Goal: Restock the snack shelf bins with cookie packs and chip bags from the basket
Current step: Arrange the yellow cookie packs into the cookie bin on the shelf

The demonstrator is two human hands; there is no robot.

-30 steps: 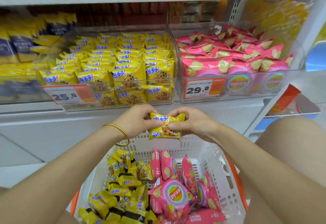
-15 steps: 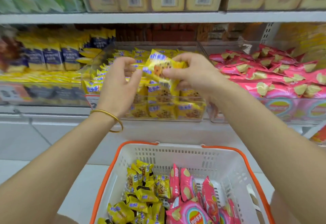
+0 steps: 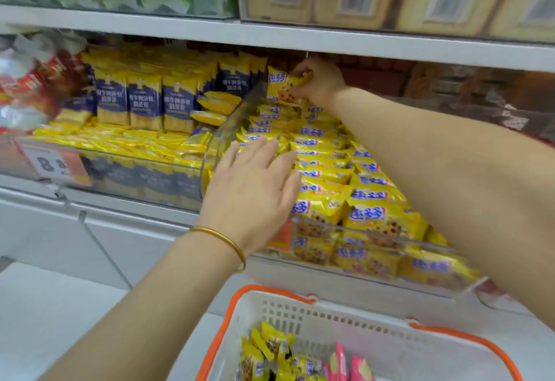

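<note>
One cookie pack point(image 3: 283, 87) in right hand point(image 3: 322, 81)

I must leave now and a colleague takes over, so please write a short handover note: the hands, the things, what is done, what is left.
Right hand: pinches one cookie pack, upright, at the back of the clear cookie bin; not yet released.
Left hand: open, fingers straight, over the bin's front rows.
Basket: below, holds cookie packs and pink chip bags.
Done: the cookie bin looks nearly full.
Left: place this pack, then the rest; the chip bin is out of view.
</note>
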